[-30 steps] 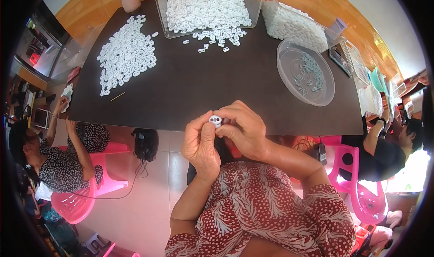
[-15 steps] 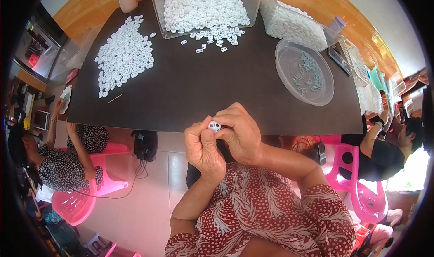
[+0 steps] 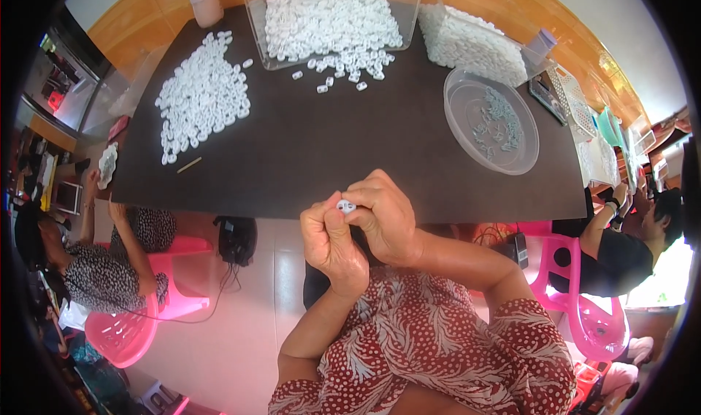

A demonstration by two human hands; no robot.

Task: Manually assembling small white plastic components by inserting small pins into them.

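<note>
- The dark tabletop (image 3: 350, 152) carries the stock: a clear bin (image 3: 332, 21) heaped with small white plastic pieces at the far edge, a loose pile of the same pieces (image 3: 201, 97) to the left, a second white heap (image 3: 471, 46) to the right, and a round clear bowl (image 3: 491, 121) with a few greenish-grey bits in its bottom.
- The left hand (image 3: 332, 243) and the right hand (image 3: 383, 218) meet at the near edge of the tabletop, just above the lap, well apart from all the piles.
- Both hands are curled nearly shut, fingertips pinching together on one small white piece (image 3: 345, 207) held between them.
- Judging by the grip, the step in hand is fitting or pressing something together on that single piece; whether a second part from the bowl is already seated in it is too small to tell.
- The next move likely calls for a firm squeeze of thumb and forefinger, then a reach forward to drop the piece and pick another.
- Against the picture half a second back, the hands sit in almost the same spot; the piece shows a touch lower and more between the fingertips, and the piles, bin and bowl lie unchanged.
- Other people sit on pink chairs (image 3: 146, 305) at both sides, their hands away from this work.
</note>
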